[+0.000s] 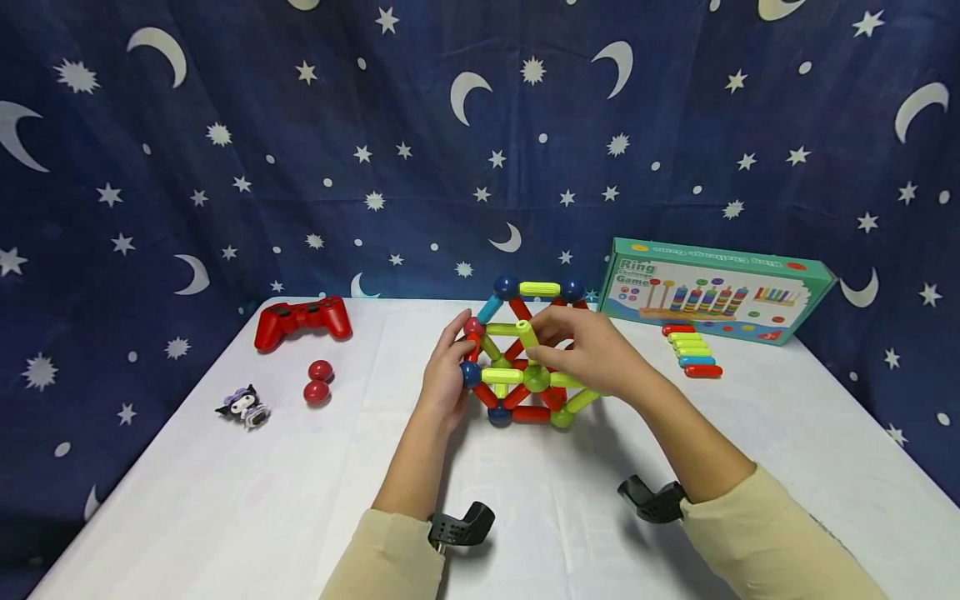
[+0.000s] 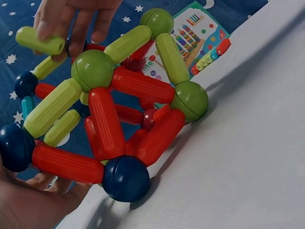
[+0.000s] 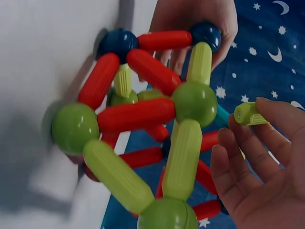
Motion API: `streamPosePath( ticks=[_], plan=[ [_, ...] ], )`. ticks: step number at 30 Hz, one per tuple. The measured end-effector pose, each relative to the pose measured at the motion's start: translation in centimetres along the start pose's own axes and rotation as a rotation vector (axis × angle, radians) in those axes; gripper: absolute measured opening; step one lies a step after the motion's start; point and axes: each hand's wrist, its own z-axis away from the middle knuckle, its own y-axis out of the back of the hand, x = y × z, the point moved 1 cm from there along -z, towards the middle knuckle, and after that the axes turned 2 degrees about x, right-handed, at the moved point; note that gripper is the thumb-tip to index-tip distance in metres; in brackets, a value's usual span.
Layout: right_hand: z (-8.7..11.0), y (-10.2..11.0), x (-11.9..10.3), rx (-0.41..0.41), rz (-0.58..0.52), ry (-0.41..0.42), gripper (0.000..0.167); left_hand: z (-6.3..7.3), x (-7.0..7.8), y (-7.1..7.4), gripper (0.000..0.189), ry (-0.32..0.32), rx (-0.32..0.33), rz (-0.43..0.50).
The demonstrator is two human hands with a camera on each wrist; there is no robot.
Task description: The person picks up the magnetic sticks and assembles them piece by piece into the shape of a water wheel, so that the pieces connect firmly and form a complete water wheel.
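Note:
A structure of magnetic rods and balls (image 1: 537,379), in red, yellow-green and blue, stands on the white table. My left hand (image 1: 445,383) grips its left side, around a dark blue ball (image 2: 17,148). Between thumb and fingers, my right hand (image 1: 588,346) pinches a loose yellow-green magnetic rod (image 3: 249,114). The rod is tilted above the front green ball (image 2: 93,70); both wrist views show a gap between them. Parts of the structure's far side are hidden by my right hand.
On the left lie a red game controller (image 1: 303,322), two red balls (image 1: 317,392) and a small figurine (image 1: 246,407). At the back right stands a green game box (image 1: 716,290), with a row of several loose rods (image 1: 693,351) before it. A star-and-moon cloth (image 1: 420,150) hangs behind the table.

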Motion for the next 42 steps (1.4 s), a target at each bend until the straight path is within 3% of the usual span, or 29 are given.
streamPosePath(
  ticks=[7,17,22,26,33,42],
  plan=[
    [-0.3,-1.3,-0.1,-0.039,0.028,-0.036,0.028,0.0,0.0,0.0,0.053,-0.010,-0.010,0.016],
    [-0.1,-1.3,0.3,-0.060,0.040,-0.043,0.026,0.1,0.0,0.0,0.052,-0.025,-0.025,0.030],
    [0.4,-0.5,0.9,-0.052,0.031,-0.014,0.031,0.1,0.0,-0.1,0.052,-0.023,-0.023,0.019],
    [1.2,1.0,2.0,0.017,0.008,-0.029,0.030,0.0,-0.1,-0.1,0.053,-0.026,-0.018,0.020],
    [3.1,4.3,5.1,0.164,0.045,-0.077,0.031,0.0,-0.1,0.0,0.053,-0.023,-0.014,0.015],
    [5.6,6.6,12.6,0.241,0.149,-0.236,0.036,-0.1,-0.2,0.1,0.053,-0.016,-0.013,0.024]
  ],
)
